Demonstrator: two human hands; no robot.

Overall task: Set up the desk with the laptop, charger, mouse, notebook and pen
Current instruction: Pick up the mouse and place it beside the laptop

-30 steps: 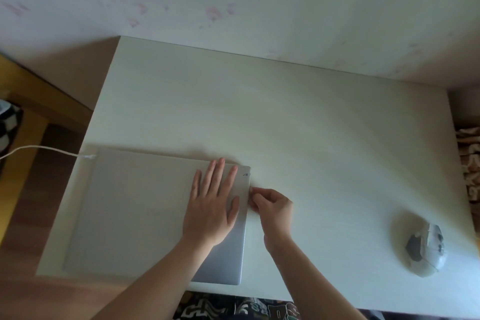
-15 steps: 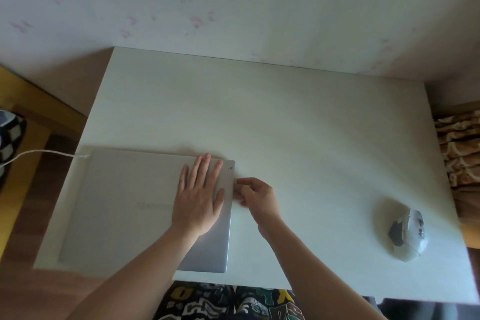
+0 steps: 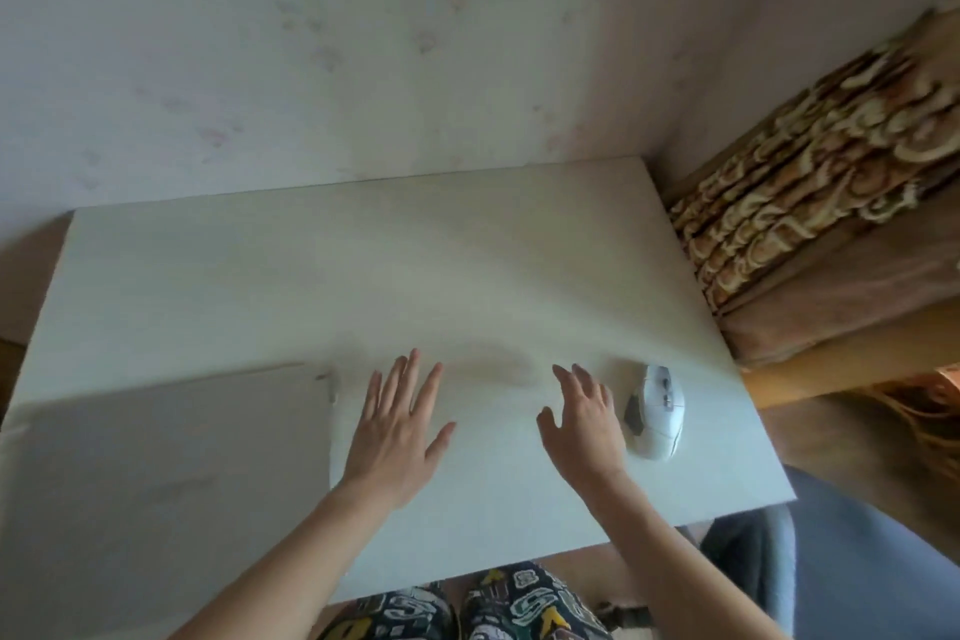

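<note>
A shut silver laptop (image 3: 166, 473) lies flat on the left part of the white desk (image 3: 363, 276). A white and grey mouse (image 3: 655, 411) sits near the desk's right front. My left hand (image 3: 400, 426) hovers with fingers spread just right of the laptop, holding nothing. My right hand (image 3: 584, 424) is open with fingers apart, just left of the mouse and not touching it. The charger cable, a notebook and a pen are out of view.
A wall runs along the desk's far edge. A patterned brown fabric (image 3: 810, 182) piles up against the desk's right side. My knees in patterned trousers (image 3: 467, 608) show below the front edge, with a blue-grey seat (image 3: 852, 572) at the lower right.
Both hands left the laptop's right edge and moved right over the bare desk, fingers now spread. The view swung right, so the cable at the left is no longer seen.
</note>
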